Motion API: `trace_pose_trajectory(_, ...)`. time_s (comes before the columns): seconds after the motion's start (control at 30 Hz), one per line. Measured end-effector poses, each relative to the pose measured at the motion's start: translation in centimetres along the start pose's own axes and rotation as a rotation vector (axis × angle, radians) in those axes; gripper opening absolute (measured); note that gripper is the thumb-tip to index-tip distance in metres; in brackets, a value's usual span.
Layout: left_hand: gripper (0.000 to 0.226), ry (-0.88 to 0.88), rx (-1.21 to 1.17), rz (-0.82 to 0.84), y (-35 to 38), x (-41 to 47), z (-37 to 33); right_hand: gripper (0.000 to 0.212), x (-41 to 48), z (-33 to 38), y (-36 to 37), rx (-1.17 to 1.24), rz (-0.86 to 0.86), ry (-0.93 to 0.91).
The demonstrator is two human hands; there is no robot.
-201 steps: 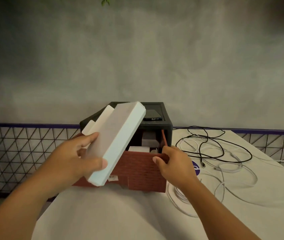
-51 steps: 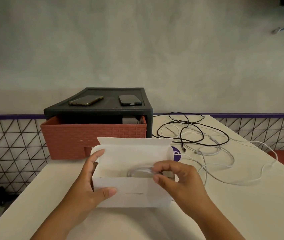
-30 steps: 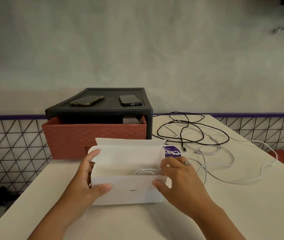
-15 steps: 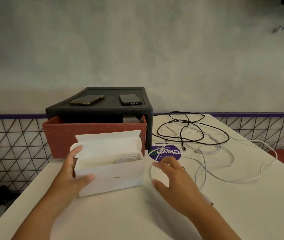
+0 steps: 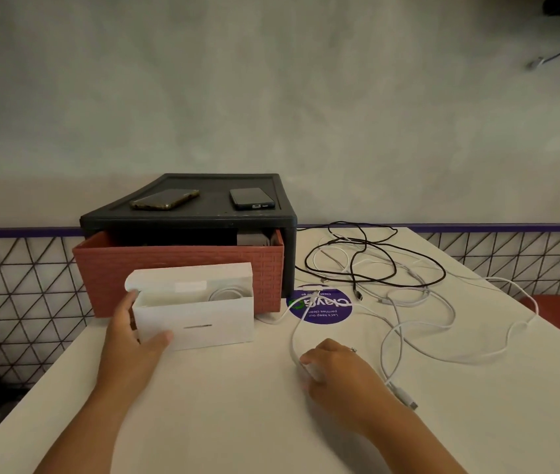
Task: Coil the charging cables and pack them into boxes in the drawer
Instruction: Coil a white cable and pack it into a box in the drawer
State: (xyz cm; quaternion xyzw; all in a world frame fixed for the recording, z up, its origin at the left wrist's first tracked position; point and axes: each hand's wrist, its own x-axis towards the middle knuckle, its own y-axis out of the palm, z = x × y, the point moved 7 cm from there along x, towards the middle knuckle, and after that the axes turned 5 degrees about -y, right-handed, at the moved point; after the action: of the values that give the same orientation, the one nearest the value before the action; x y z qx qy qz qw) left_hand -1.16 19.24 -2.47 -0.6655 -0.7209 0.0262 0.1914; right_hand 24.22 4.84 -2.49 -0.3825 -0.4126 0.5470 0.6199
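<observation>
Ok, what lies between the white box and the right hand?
In the head view, bare tabletop, crossed only by the white cable the right hand grips, looping up toward the purple sticker.

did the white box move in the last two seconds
Yes. The white box slid left along the red drawer front, clear of the purple sticker it partly covered before.

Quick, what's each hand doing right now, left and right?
Left hand: grips the open white box at its left end.
Right hand: fingers curled round a loose white cable on the table.
</observation>
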Motion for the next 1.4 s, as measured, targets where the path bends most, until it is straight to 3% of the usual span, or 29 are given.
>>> trace_pose_trajectory(0.17,0.082,-0.031,0.051,-0.081,-0.2,0.9,1.0,0.028,0.2,-0.2,0.0,-0.069,0.032,-0.005)
trace_pose_trajectory(0.47,0.083,-0.053,0.191,-0.192,-0.3,0.7,0.9,0.028,-0.7,-0.3,-0.2,-0.010,0.054,0.029)
trace_pose_trajectory(0.57,0.063,-0.071,0.209,-0.320,-1.0,-0.3,-0.3,0.030,-0.8,0.0,-0.4,-0.002,0.055,0.010)
trace_pose_trajectory(0.67,0.035,0.026,0.250,-0.327,-0.4,-1.8,-2.6,0.035,-1.1,0.4,-0.8,0.063,0.060,-0.030)
trace_pose_trajectory(0.77,0.030,0.205,0.219,-0.130,2.5,-3.9,-4.6,0.034,-1.3,0.8,-1.9,0.153,-0.008,-0.089)
trace_pose_trajectory(0.83,0.023,0.308,0.121,0.131,5.6,-6.2,-5.8,0.031,-1.4,0.9,-2.7,0.235,-0.061,-0.105)
trace_pose_trajectory(0.9,0.047,0.378,0.131,0.437,9.0,-8.7,-6.4,0.029,-1.6,1.1,-3.2,0.313,-0.075,-0.116)
trace_pose_trajectory(0.97,0.052,0.479,0.223,0.654,11.7,-10.6,-6.1,0.029,-1.8,1.4,-3.2,0.362,-0.054,-0.135)
trace_pose_trajectory(1.0,0.042,0.523,0.265,0.699,12.4,-11.2,-6.2,0.029,-1.9,1.6,-3.3,0.379,-0.036,-0.143)
trace_pose_trajectory(1.07,0.022,0.558,0.246,0.637,12.1,-11.1,-6.7,0.029,-2.0,1.7,-3.5,0.344,-0.036,-0.162)
trace_pose_trajectory(1.23,0.027,0.471,-0.012,0.456,8.7,-9.7,-7.8,0.035,-2.1,-1.9,-6.6,0.050,-0.343,-0.064)
trace_pose_trajectory(1.33,0.030,0.301,-0.322,0.402,6.6,-8.9,-8.6,0.029,-3.1,-6.2,-9.1,0.115,-0.673,0.078)
trace_pose_trajectory(1.4,0.037,0.122,-0.638,0.395,5.6,-7.9,-8.2,0.023,-3.9,-8.8,-10.0,0.186,-0.786,0.228)
